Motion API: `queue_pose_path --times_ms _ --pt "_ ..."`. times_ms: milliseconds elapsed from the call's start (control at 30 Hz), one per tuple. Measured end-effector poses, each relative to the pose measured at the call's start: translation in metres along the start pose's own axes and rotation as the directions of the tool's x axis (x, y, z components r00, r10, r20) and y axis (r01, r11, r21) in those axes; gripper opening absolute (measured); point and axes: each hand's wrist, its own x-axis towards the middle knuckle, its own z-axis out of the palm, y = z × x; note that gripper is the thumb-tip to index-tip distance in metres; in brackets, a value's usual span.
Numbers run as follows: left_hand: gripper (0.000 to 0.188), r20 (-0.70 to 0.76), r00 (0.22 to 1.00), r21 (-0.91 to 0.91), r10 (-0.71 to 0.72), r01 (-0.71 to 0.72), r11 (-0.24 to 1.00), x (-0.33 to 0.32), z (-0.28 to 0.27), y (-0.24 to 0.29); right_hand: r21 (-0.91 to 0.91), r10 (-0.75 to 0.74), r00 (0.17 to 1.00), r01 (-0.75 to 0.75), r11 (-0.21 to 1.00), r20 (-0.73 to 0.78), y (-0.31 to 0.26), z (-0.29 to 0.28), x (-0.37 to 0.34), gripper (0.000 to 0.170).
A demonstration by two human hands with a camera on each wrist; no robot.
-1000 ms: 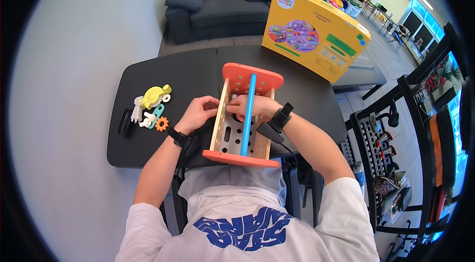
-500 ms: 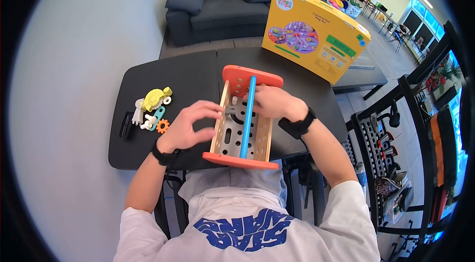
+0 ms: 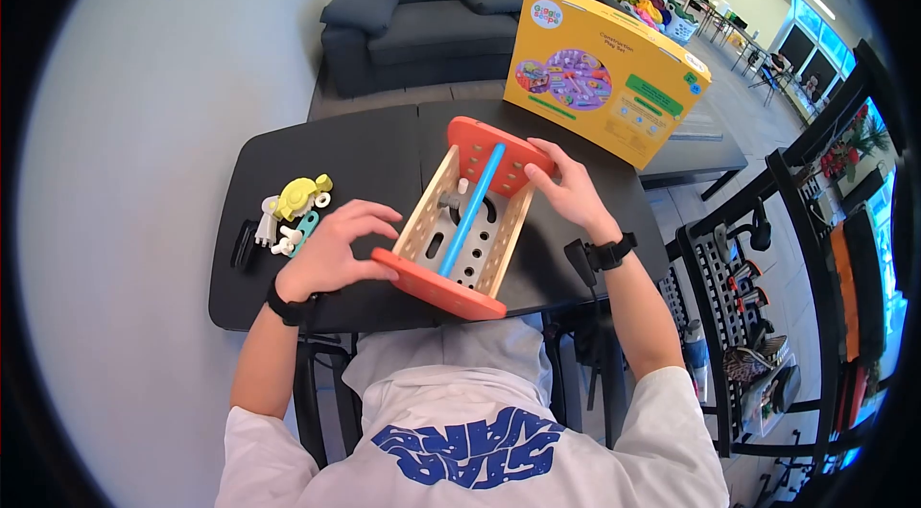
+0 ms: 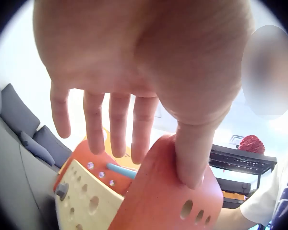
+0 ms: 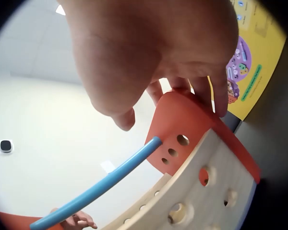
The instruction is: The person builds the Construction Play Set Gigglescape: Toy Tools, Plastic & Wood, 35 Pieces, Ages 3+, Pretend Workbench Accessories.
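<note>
A toy toolbox with red end panels (image 3: 441, 289), perforated wooden sides (image 3: 427, 206) and a blue rod handle (image 3: 470, 213) stands turned at an angle on the black table. My left hand (image 3: 331, 254) has its thumb against the near panel's left corner, its fingers stretched out beside the wooden side. At the far panel's right corner, my right hand (image 3: 574, 189) grips the edge, fingers behind it and thumb in front. A grey bolt (image 3: 449, 200) sits through the left side, its head (image 4: 61, 191) showing outside. A small white peg (image 3: 463, 186) stands inside.
Left on the table (image 3: 374, 148) lie a yellow-green toy piece (image 3: 299, 196), a white ring (image 3: 322, 200), a teal strip (image 3: 308, 225), white pieces (image 3: 286, 240) and a black object (image 3: 244, 244). A yellow box (image 3: 604, 76) stands at the back right.
Both hands have left the inside and side of the toolbox and moved to its end panels. The toolbox has turned clockwise, its near end swinging left. The orange gear is now hidden behind the left hand.
</note>
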Motion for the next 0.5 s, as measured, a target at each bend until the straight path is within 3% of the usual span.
queue_pose_path --times_ms 100,167,300,400,467,500 --pt "0.053 -0.111 0.988 0.009 -0.105 0.106 0.994 -0.001 -0.007 -0.02 0.057 0.095 0.995 -0.094 0.994 -0.007 0.015 -0.005 0.003 0.046" --pt "0.053 -0.123 0.955 0.009 -0.271 0.274 0.962 0.002 -0.013 -0.025 0.05 0.067 0.996 -0.065 0.997 -0.051 0.016 -0.005 0.002 0.044" --pt "0.047 -0.19 0.905 -0.019 -0.38 0.384 0.923 0.002 -0.01 -0.051 0.204 0.188 0.982 -0.189 0.96 0.024 0.022 -0.007 0.003 0.048" --pt "0.04 -0.117 0.893 -0.045 -0.435 0.433 0.901 0.002 -0.004 -0.072 0.3 0.257 0.961 -0.277 0.913 0.103 0.026 -0.005 0.005 0.052" --pt "0.043 0.015 0.813 -0.176 -0.582 0.575 0.799 0.003 0.0 -0.075 0.347 0.286 0.943 -0.329 0.878 0.17 0.021 -0.003 0.004 0.054" --pt "0.043 0.015 0.811 -0.176 -0.584 0.577 0.797 0.002 0.004 -0.074 0.367 0.34 0.911 -0.406 0.837 0.234 0.017 -0.001 0.001 0.059"
